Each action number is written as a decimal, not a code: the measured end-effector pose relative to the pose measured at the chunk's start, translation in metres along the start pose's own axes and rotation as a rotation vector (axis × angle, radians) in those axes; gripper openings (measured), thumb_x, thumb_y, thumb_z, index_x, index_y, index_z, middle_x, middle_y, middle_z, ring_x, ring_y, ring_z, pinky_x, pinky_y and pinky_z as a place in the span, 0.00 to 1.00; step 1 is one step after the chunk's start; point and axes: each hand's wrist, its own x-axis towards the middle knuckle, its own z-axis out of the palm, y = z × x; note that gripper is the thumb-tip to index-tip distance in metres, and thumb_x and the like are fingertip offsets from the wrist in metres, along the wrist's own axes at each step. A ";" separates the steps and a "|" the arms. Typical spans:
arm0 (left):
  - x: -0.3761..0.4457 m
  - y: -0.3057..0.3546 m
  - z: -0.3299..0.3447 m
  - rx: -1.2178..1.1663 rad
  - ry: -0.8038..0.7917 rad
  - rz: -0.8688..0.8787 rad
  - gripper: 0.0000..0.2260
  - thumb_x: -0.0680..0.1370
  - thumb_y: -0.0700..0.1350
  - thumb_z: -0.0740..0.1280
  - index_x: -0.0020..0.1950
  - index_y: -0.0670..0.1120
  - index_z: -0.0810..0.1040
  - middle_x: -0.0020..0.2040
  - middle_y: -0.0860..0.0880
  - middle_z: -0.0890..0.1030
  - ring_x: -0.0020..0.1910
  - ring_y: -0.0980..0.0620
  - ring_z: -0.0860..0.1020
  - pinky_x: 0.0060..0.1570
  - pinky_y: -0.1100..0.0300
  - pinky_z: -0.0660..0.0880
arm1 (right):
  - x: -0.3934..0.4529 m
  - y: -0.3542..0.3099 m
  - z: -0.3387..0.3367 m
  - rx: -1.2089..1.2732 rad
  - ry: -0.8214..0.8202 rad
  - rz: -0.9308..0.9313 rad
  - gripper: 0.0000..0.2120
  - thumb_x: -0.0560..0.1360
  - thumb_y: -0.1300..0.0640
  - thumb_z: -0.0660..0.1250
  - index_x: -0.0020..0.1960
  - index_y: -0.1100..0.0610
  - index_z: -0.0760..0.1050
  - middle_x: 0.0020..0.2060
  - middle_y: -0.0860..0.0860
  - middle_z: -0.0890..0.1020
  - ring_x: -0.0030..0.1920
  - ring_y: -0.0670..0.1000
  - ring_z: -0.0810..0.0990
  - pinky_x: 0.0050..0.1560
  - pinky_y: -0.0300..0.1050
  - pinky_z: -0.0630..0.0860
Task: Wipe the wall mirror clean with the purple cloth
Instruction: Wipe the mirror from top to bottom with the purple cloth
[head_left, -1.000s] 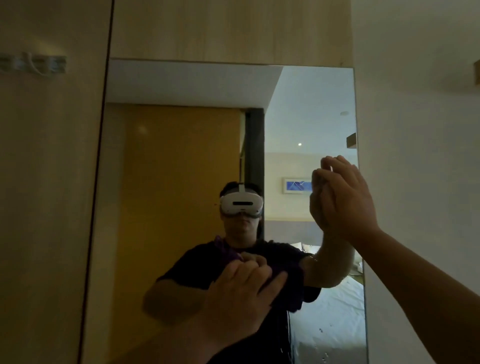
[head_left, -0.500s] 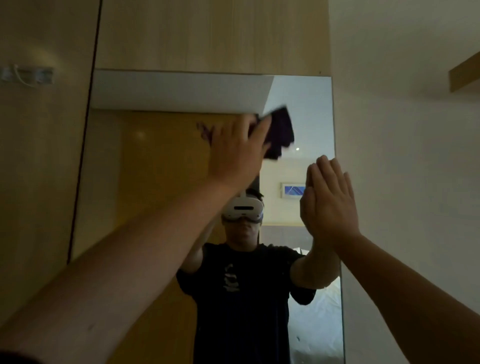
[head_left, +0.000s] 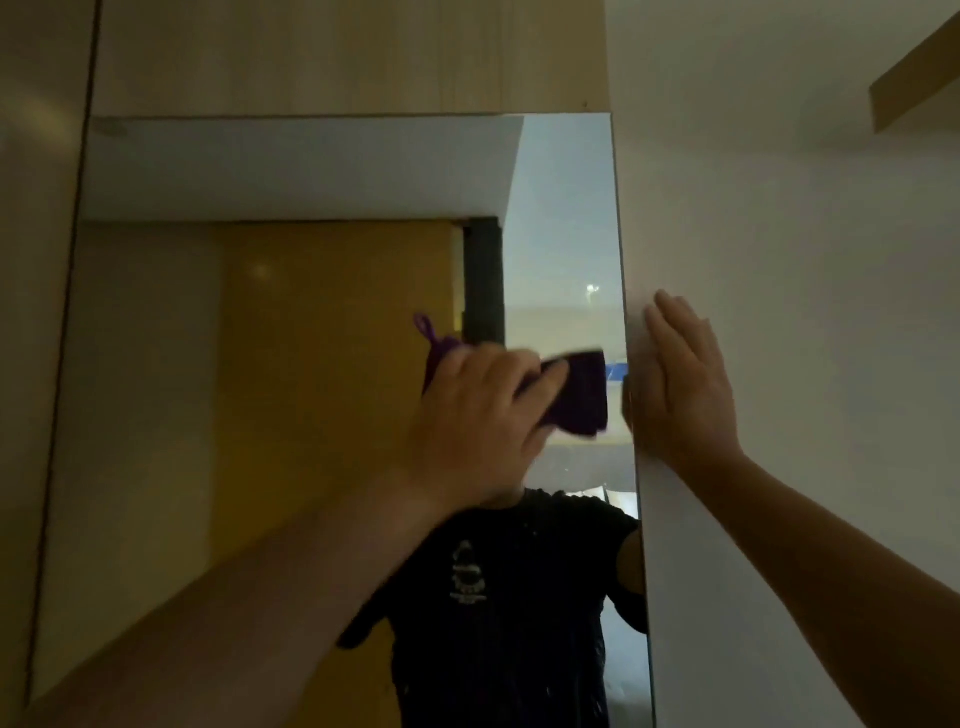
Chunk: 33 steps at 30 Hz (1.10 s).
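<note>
Here the left hand (head_left: 480, 415) is the working grip: its fingers curl over the purple cloth (head_left: 579, 392) and press it flat against the glass, thumb side low, so the cloth stays bunched under the palm rather than sliding free. Most of the cloth is hidden by the hand; a dark fold sticks out to the right of the fingertips, and a small loop with a purple edge shows above the knuckles, though whether that part is the cloth itself or its reflection I cannot tell. The hand is blurred, which suggests a stroke under way.

The cloth sits on the wall mirror (head_left: 260, 415) in its right part, about mid-height of what shows, close to the mirror's right edge but not on it. Holding it with the whole hand looks like a way to put even pressure across a wide patch.

The right hand (head_left: 680, 395) holds nothing: its fingers are straight and together, palm laid flat on the white wall (head_left: 779, 260) just beside the mirror's edge. That reads as a brace, steadying the body while the other arm reaches across.

The glass looks hazy in the pale strip near the right edge, so this side probably needs more passes. Above the mirror runs a wooden panel (head_left: 337, 52), and a wooden beam (head_left: 914, 83) juts from the wall at upper right.
</note>
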 end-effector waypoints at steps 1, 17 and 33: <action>-0.026 0.016 0.001 -0.006 -0.022 0.007 0.24 0.78 0.56 0.66 0.70 0.46 0.74 0.57 0.45 0.74 0.56 0.45 0.72 0.58 0.50 0.63 | 0.000 0.011 -0.005 -0.025 0.002 0.033 0.20 0.82 0.59 0.55 0.72 0.64 0.68 0.72 0.62 0.69 0.74 0.60 0.64 0.74 0.64 0.60; 0.039 0.015 0.005 0.000 0.129 -0.152 0.23 0.75 0.49 0.72 0.67 0.44 0.75 0.55 0.42 0.76 0.52 0.43 0.74 0.53 0.47 0.72 | -0.003 0.039 -0.021 -0.475 -0.322 -0.109 0.29 0.83 0.45 0.44 0.79 0.58 0.56 0.78 0.58 0.58 0.79 0.56 0.51 0.77 0.55 0.48; 0.025 0.043 0.014 0.047 0.010 0.037 0.23 0.80 0.55 0.63 0.71 0.44 0.73 0.59 0.43 0.74 0.57 0.42 0.72 0.58 0.47 0.65 | -0.008 0.045 -0.022 -0.385 -0.262 -0.143 0.27 0.84 0.44 0.48 0.78 0.57 0.58 0.78 0.56 0.58 0.79 0.54 0.50 0.78 0.54 0.48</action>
